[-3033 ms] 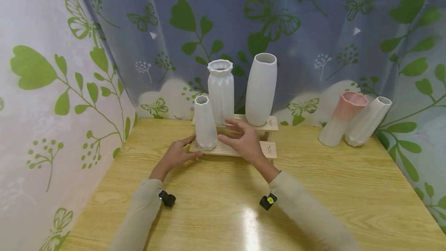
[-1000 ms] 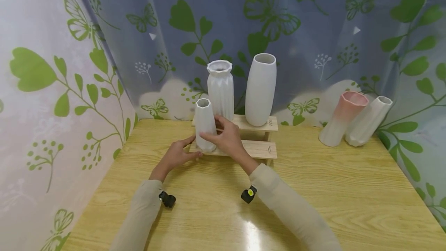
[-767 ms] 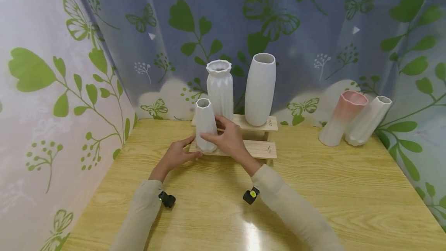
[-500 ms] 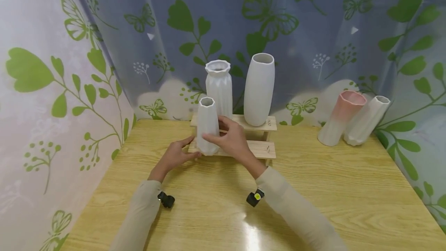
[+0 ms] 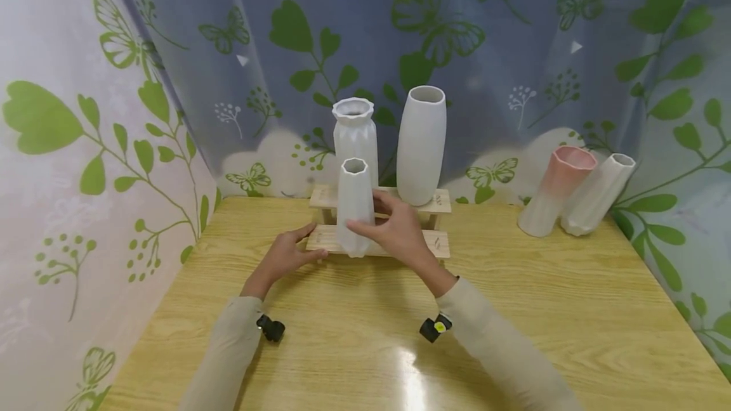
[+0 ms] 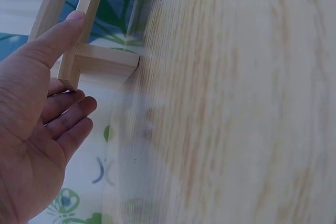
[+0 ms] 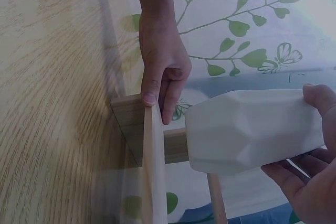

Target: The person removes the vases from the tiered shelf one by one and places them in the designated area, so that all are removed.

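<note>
Head view: left forearm [image 5: 225, 341] enters from 7 o'clock, sleeved to the wrist; left hand [image 5: 283, 255] points toward 1 o'clock, thumb set opposite the fingers in a pinching hold. Right forearm [image 5: 508, 347] enters from 5 o'clock, likewise sleeved; right hand [image 5: 400, 232] points toward 10 o'clock, gripping between thumb and fingers. Left hand sits near the right's 9 o'clock.

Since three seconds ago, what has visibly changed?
The right hand took hold of the small front vase and moved it rightward. The left hand kept hold of the wooden stand; the ribbed vase, tall smooth vase, pink-topped vase and far-right vase stayed put.
</note>
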The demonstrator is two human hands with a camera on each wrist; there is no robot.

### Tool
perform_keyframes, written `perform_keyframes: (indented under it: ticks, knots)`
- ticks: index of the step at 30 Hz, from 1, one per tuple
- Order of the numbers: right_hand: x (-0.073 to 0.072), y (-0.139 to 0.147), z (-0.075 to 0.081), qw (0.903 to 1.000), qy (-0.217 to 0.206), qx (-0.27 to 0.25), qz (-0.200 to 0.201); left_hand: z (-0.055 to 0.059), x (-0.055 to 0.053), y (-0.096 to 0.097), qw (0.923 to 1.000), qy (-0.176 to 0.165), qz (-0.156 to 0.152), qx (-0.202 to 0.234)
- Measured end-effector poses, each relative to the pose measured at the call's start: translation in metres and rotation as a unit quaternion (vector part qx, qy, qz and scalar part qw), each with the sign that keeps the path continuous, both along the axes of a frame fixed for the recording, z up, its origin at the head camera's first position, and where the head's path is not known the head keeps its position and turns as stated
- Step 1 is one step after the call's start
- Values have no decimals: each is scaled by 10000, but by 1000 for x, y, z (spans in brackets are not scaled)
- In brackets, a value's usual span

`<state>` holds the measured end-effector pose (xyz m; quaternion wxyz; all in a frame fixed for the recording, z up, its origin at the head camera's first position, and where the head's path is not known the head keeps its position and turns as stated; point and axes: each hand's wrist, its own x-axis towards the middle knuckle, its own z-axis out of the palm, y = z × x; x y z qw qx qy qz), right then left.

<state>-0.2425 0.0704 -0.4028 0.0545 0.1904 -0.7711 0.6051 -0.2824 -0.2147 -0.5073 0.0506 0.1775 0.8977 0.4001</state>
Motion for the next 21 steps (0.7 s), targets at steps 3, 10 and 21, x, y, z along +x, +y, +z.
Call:
perform_keyframes:
  ticks: [3,10,21]
  knots:
    - [1,6,1,10000,14,-17,-10,-1,0,0,10000,-18,5,-2]
    - [4,24,2,9997,28,77,-237,1,1,1,10000,-63,2,6]
    - [9,46,8,9988,-47,117,-471,5,4,2,9999,-140,25,-41]
